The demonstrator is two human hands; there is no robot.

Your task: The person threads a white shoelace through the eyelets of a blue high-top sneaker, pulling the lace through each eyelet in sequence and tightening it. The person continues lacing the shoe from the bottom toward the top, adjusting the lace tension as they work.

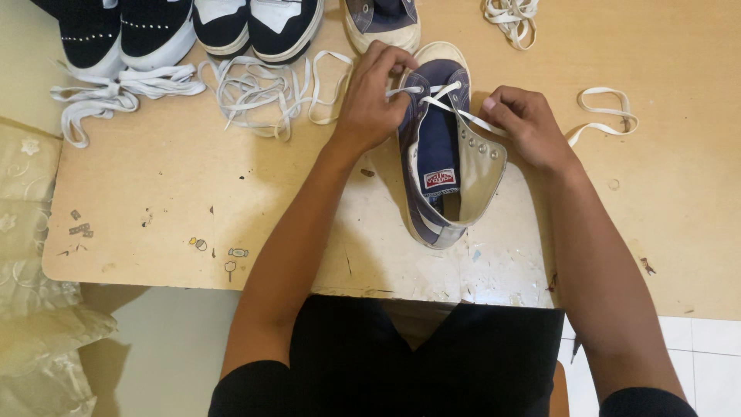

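Here | scuffed wooden table [154, 193], white tiled floor [702, 355] | both hands pinch white lace [432, 96] on blue sneaker [440, 154]

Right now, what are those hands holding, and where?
Both hold the white lace of the blue shoe: left hand near the toe, right hand beside the eyelets.
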